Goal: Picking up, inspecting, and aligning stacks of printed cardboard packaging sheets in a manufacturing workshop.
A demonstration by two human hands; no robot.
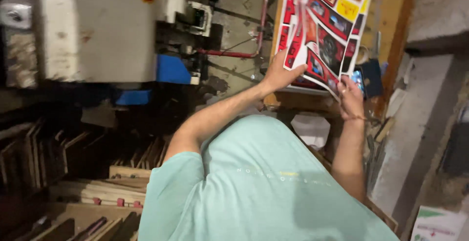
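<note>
**Printed sheet held at the upper right of the frame**

A red, white and yellow printed sheet (326, 23) lay on a wooden table (298, 102) at the upper right; the left hand (283, 72) gripped its lower edge, fingers closed on it; the right hand (351, 97) clasped its lower right corner; a pale machine (93, 26) filled the upper left; wooden boards (93, 189) were stacked at the lower left.
</note>
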